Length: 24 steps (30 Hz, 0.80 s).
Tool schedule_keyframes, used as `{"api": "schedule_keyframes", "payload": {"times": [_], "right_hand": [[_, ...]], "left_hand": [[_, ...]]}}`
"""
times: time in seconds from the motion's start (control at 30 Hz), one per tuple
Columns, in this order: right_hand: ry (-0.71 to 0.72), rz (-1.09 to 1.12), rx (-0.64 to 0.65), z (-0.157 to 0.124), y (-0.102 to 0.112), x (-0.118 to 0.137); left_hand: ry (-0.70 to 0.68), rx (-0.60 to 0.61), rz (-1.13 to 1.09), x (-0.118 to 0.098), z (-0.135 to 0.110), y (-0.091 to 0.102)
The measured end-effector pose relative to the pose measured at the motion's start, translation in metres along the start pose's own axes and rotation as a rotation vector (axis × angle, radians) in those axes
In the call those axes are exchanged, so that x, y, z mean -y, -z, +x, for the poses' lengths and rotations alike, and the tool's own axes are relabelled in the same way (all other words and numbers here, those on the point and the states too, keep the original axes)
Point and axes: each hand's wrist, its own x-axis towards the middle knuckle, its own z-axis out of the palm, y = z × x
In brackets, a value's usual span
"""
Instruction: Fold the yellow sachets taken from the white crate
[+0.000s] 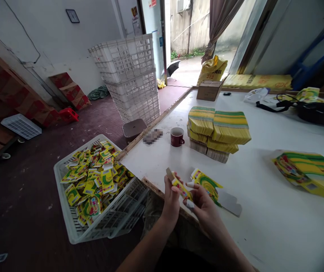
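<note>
Over the table's front edge, my left hand is closed around a small yellow carton, whose grey end flap sticks up at the top left. My right hand has its fingers at the carton's other side, with white wraps on the thumb and a finger. Just beyond the right hand lie flat, unfolded yellow-green cartons, one with its grey inner side facing up. Left of the table, a white plastic crate is heaped with small yellow cartons.
On the white table stand a dark red mug, stacked bundles of flat cartons and a cardboard box. Another carton pile lies right. A brown stool and tall stacked crates stand beyond the table's left edge.
</note>
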Motion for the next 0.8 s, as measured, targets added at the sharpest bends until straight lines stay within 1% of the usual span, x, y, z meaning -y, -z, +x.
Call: {"api": "schedule_keyframes", "payload": {"times": [0.03, 0.1, 0.17, 0.2, 0.27, 0.3, 0.33, 0.37, 0.4, 0.47, 0.5, 0.53, 0.57, 0.6, 0.63, 0.67, 0.7, 0.73, 0.8], "right_hand": [[0.02, 0.003, -0.042, 0.002, 0.004, -0.002], [0.046, -0.024, -0.095, 0.005, 0.014, -0.003], [0.108, -0.143, -0.135, 0.008, 0.024, -0.001], [0.178, -0.236, -0.152, 0.009, 0.029, 0.002], [0.387, -0.506, -0.184, 0.009, 0.04, 0.011], [0.497, -0.664, -0.198, 0.008, 0.045, 0.018], [0.589, -0.813, -0.199, 0.008, 0.048, 0.024], [0.655, -0.936, -0.18, 0.007, 0.05, 0.03], [0.702, -1.019, -0.134, 0.005, 0.05, 0.036], [0.765, -1.068, -0.02, 0.002, 0.044, 0.042], [0.786, -1.056, -0.007, 0.0, 0.039, 0.042], [0.799, -1.03, -0.045, -0.002, 0.033, 0.04], [0.798, -0.998, -0.13, -0.005, 0.026, 0.036], [0.783, -0.951, -0.248, -0.008, 0.018, 0.031], [0.743, -0.874, -0.359, -0.011, 0.011, 0.026], [0.678, -0.753, -0.426, -0.014, 0.004, 0.02], [0.597, -0.595, -0.443, -0.017, -0.002, 0.015], [0.503, -0.409, -0.425, -0.019, -0.005, 0.011], [0.318, -0.079, -0.366, -0.019, -0.006, 0.01]], "left_hand": [[0.028, 0.021, -0.008, 0.0, 0.0, 0.001], [0.079, -0.012, -0.014, 0.0, 0.003, 0.004], [0.11, -0.047, 0.04, -0.005, 0.009, 0.009], [0.099, -0.027, 0.084, -0.011, 0.012, 0.014], [0.052, 0.071, 0.204, -0.027, 0.019, 0.024], [-0.02, 0.149, 0.27, -0.037, 0.023, 0.029], [-0.051, 0.239, 0.347, -0.047, 0.026, 0.033], [-0.059, 0.308, 0.461, -0.055, 0.028, 0.036], [-0.055, 0.372, 0.627, -0.062, 0.03, 0.037], [0.027, 0.518, 0.931, -0.067, 0.027, 0.033], [0.075, 0.572, 1.026, -0.066, 0.024, 0.028], [0.113, 0.593, 1.077, -0.063, 0.021, 0.023], [0.137, 0.574, 1.091, -0.059, 0.017, 0.018], [0.142, 0.517, 1.086, -0.054, 0.013, 0.013], [0.133, 0.434, 1.074, -0.049, 0.009, 0.009], [0.116, 0.347, 1.059, -0.045, 0.007, 0.007], [0.1, 0.281, 1.046, -0.042, 0.005, 0.006], [0.074, 0.242, 1.035, -0.039, 0.003, 0.006], [0.015, 0.243, 1.031, -0.037, 0.002, 0.009]]}}
